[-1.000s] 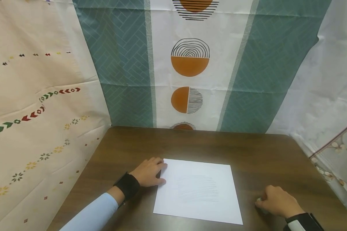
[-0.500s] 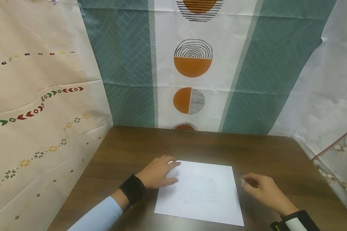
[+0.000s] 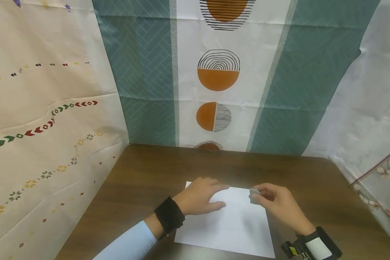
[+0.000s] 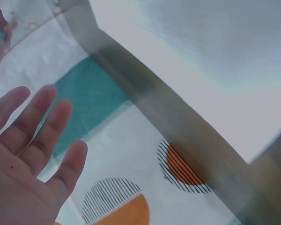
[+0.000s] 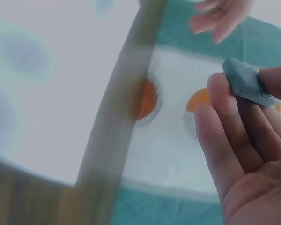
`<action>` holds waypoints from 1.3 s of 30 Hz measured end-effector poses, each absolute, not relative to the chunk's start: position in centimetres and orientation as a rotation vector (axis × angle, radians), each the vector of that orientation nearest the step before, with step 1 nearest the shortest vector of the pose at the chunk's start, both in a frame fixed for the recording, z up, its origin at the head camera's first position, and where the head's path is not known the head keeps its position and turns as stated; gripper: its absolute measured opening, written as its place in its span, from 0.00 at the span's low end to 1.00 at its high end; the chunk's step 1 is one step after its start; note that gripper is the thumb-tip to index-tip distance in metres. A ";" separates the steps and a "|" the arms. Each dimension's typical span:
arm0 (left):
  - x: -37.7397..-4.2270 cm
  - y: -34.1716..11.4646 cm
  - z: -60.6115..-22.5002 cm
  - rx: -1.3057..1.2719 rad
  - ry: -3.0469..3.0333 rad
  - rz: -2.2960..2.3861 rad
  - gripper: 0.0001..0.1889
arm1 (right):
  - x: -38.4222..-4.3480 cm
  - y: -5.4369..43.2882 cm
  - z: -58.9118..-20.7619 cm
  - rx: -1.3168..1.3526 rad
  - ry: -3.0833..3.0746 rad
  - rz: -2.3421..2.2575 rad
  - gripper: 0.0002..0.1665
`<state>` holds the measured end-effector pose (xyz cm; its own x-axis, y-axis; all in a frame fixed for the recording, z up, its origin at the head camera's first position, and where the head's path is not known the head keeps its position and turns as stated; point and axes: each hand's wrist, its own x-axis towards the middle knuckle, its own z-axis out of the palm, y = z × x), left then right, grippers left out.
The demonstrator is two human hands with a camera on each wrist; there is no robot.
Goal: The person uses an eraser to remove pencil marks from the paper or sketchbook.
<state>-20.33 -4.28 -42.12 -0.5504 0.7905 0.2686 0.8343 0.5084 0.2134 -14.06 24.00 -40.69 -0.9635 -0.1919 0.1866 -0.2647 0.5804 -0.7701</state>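
A white sheet of paper [image 3: 227, 231] lies on the brown table, and faint grey strokes show on it in the left wrist view. Over its upper middle is my left hand [image 3: 199, 196], fingers spread and loosely extended, holding nothing. My right hand [image 3: 277, 202] is above the sheet's upper right corner and pinches a small grey eraser [image 3: 254, 196] between thumb and fingertips. Close up in the right wrist view, the eraser [image 5: 246, 82] is a blue-grey slab with worn, uneven edges. The two hands face each other with a short gap between them.
The brown wooden table [image 3: 156, 162] reaches back to a hanging cloth [image 3: 143, 72] with green bands and orange circles. A cream embroidered cloth [image 3: 52, 151] hangs along the left side, and a white floral cloth [image 3: 370, 119] along the right.
My right hand has lifted from the table right of the paper and moved left over the sheet with the eraser. My left hand has left the paper's left edge and shifted right.
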 end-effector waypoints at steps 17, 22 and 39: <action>-18.9 -2.0 -40.6 -1.291 -2.587 -0.868 0.12 | -15.0 19.6 -39.2 0.454 -2.507 1.554 0.10; -19.2 -2.5 -40.3 -1.250 -2.531 -0.906 0.08 | -15.1 19.3 -39.4 0.435 -2.506 1.547 0.10; -20.3 -3.8 -39.2 -1.348 -2.291 -0.936 0.09 | -15.8 19.6 -39.1 0.480 -2.606 1.533 0.16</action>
